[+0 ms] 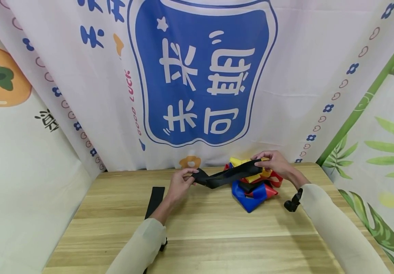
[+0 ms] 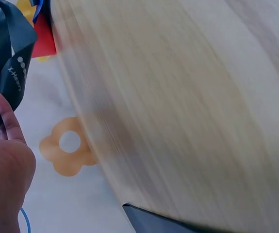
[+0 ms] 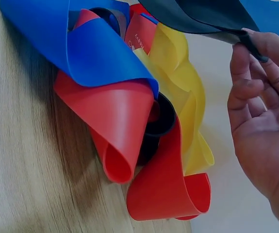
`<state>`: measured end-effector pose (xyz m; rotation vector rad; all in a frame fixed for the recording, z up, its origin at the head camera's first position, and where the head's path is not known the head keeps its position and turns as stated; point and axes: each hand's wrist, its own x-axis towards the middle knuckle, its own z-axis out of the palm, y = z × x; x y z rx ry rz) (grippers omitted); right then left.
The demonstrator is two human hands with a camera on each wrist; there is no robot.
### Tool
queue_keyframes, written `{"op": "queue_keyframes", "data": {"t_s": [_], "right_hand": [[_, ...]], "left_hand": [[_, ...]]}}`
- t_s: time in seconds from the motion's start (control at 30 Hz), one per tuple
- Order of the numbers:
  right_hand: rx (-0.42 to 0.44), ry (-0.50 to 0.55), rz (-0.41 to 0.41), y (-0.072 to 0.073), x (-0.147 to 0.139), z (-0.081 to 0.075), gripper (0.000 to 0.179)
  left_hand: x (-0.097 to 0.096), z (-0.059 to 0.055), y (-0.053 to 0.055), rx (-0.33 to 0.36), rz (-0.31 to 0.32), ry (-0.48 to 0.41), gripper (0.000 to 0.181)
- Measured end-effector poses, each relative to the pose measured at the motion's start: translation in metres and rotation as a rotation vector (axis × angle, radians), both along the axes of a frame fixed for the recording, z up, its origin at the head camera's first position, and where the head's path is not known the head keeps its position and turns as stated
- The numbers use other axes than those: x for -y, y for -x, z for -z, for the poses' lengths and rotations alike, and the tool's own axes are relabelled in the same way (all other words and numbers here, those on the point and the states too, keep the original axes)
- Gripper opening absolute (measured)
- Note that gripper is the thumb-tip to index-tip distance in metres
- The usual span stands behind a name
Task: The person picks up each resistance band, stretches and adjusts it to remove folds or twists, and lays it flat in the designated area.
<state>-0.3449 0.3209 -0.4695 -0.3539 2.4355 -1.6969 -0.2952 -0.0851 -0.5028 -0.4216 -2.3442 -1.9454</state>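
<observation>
Both hands hold a black resistance band [image 1: 222,178] stretched loosely between them above the back of the table; "X-Heavy" print shows on it in the left wrist view. One end is pinched by the left hand [image 1: 179,185], the other between thumb and fingers of the right hand [image 1: 275,163]. Under and beside the right hand lies a tangled pile of bands: a blue band [image 3: 107,53] in front, a yellow band [image 3: 192,104] behind, and a red band [image 3: 151,194] at the side. More black band shows inside the pile.
A flat black strip [image 1: 155,198] lies on the wooden table [image 1: 210,232] to the left, partly hidden by the left forearm. A printed curtain [image 1: 296,95] hangs right behind the table's back edge, with printed fabric at both sides.
</observation>
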Motion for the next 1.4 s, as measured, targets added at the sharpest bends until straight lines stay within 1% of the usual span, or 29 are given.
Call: {"op": "queue_keyframes", "data": {"t_s": [0.1, 0.2, 0.27, 0.43, 0.57, 0.73, 0.83, 0.9, 0.97, 1.1, 1.2, 1.27, 1.4], "right_hand": [[0.01, 0.041, 0.007, 0.0, 0.0, 0.001, 0.027], [0.012, 0.068, 0.014, 0.0, 0.001, 0.0, 0.026], [0.015, 0.089, 0.02, -0.001, 0.001, -0.001, 0.024], [0.024, 0.133, 0.022, -0.004, 0.002, -0.004, 0.014], [0.03, 0.201, 0.007, -0.005, 0.003, -0.005, 0.002], [0.031, 0.304, -0.019, -0.005, 0.004, -0.004, 0.015], [0.045, 0.361, -0.038, -0.006, 0.007, -0.004, 0.016], [0.055, 0.386, -0.04, -0.007, 0.008, -0.005, 0.016], [0.061, 0.395, -0.023, -0.007, 0.01, -0.006, 0.016], [0.057, 0.388, 0.012, -0.007, 0.013, -0.007, 0.017], [0.057, 0.383, 0.016, -0.006, 0.013, -0.007, 0.016], [0.061, 0.376, 0.021, -0.006, 0.013, -0.006, 0.015], [0.067, 0.351, 0.036, -0.006, 0.013, -0.006, 0.013]], "left_hand": [[0.002, -0.001, -0.002, 0.004, 0.007, -0.019, 0.03], [0.005, -0.003, -0.004, 0.0, 0.031, -0.038, 0.028], [0.007, -0.004, -0.005, -0.004, 0.041, -0.034, 0.029], [0.012, -0.006, -0.005, 0.0, 0.048, -0.037, 0.033], [0.015, -0.006, -0.004, 0.004, 0.058, -0.094, 0.033], [0.016, -0.005, -0.001, 0.001, 0.049, -0.141, 0.029], [0.017, -0.005, 0.0, 0.017, 0.037, -0.156, 0.029], [0.019, -0.004, 0.001, 0.029, 0.042, -0.161, 0.029], [0.021, -0.004, 0.001, 0.043, 0.059, -0.159, 0.029], [0.025, -0.005, 0.0, 0.069, 0.108, -0.119, 0.032], [0.026, -0.006, -0.001, 0.087, 0.141, -0.095, 0.034], [0.026, -0.006, -0.002, 0.091, 0.155, -0.087, 0.035], [0.026, -0.005, -0.002, 0.071, 0.166, -0.052, 0.034]]}}
